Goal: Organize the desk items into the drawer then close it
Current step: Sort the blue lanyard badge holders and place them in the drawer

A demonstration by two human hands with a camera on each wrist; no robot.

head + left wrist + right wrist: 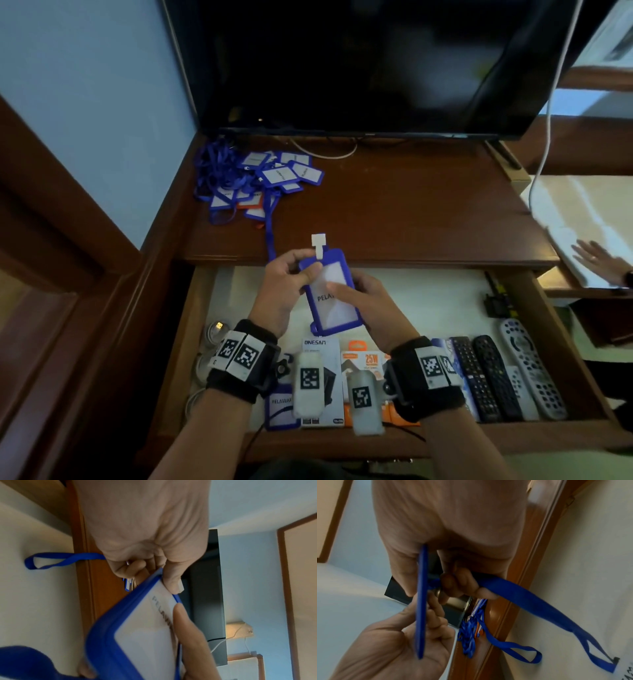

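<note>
Far left on the worktop: heap of blue badge holders with tangled lanyards, below the dark screen.

Centre, above the open drawer: left hand, grip closed on the top end of a blue badge holder, thumb on its face, fingers curled behind. The holder's card reads "PELA…"; a white tab sticks out past its top.

Right hand, grip narrow, pinching the same holder's right edge, thumb across the clear window. Its blue lanyard trails from the fingers down into the drawer.

Near part of drawer, left to right: white cable coil, another badge holder, boxed chargers, row of remotes.
</note>
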